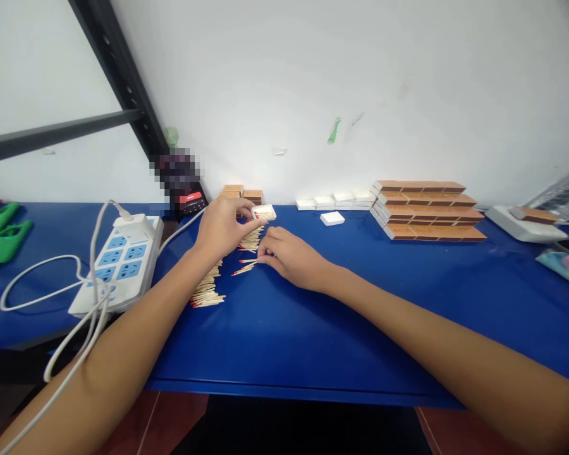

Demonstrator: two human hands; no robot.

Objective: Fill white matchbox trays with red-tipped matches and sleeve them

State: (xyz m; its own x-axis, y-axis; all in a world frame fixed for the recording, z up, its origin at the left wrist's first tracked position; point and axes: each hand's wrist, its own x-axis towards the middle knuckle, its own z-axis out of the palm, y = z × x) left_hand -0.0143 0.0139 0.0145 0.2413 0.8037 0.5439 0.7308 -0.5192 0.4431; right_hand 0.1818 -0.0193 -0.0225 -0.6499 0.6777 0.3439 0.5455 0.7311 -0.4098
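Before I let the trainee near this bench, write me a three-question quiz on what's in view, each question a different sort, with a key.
1. Which hand holds the open white tray?
2. True or false: the stacked brown boxes stand to the right of the row of white boxes.
3. Fill in: in the pile of loose matches, the tips are ____.

Key
1. The left hand.
2. True.
3. Red.

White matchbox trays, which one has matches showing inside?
The held tray, in the left hand: matches show inside it. The row of trays near the wall and the lone tray show only blank white faces.
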